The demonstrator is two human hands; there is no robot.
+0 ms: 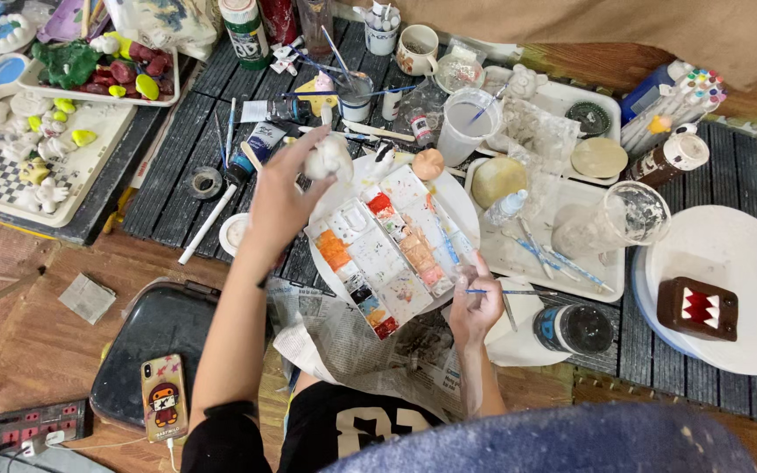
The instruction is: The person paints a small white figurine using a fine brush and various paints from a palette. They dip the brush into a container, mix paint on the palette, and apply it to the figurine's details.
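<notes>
Surface: dark slatted panels (177, 166) laid over a reddish wooden floor (37, 289), seen from above. Sheets of newspaper (352, 342) spread under the working area, just below both hands.

Left hand (284, 197): raised, fingers closed around a small white plaster figure (328, 158), which sits at the fingertips above the upper corner of the palette.

Right hand (475, 302): fingers pinched on a thin blue-handled paintbrush (519, 292), shaft lying level and pointing away to the right; the hand rests at the lower right edge of the palette.

Between the hands: rectangular white paint palette (387, 250), tilted, wells stained orange, red and pale tones, lying on a round white plate (462, 206).

Right of the brush hand: white tray (589, 285) with a clear cup and loose brushes; beyond it a large white plate (746, 263) bearing a brown block figure (698, 308).

Left of the figure hand: white marker (208, 223), tape roll (206, 182); further out, trays of painted figures (98, 66).

Near edge: black tray (159, 342) with phone (164, 396), power strip (32, 422).

Open room: bare wood at lower left only; the panels are crowded all around.
</notes>
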